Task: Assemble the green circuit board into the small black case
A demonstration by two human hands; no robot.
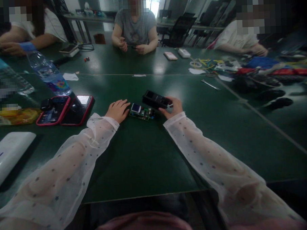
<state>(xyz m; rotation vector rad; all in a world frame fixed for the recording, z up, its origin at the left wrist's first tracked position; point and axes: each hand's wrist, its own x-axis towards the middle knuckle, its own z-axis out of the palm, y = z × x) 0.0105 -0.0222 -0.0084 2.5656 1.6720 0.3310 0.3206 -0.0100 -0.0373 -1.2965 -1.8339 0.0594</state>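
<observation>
Right hand (pixel 174 106): thumb and fingers pinch right end of case (pixel 155 99). Left hand (pixel 117 110): palm down, fingers slightly spread, beside board (pixel 142 112). Board: flat on table (pixel 135 156), between hands. Phones (pixel 78 110): farther left

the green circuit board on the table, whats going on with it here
The right hand grips one end of a black casing just behind the circuit board. The left hand rests on the table at the board's other side, holding nothing visible. Across the table, a person in a grey shirt has both hands raised near something small.
</observation>
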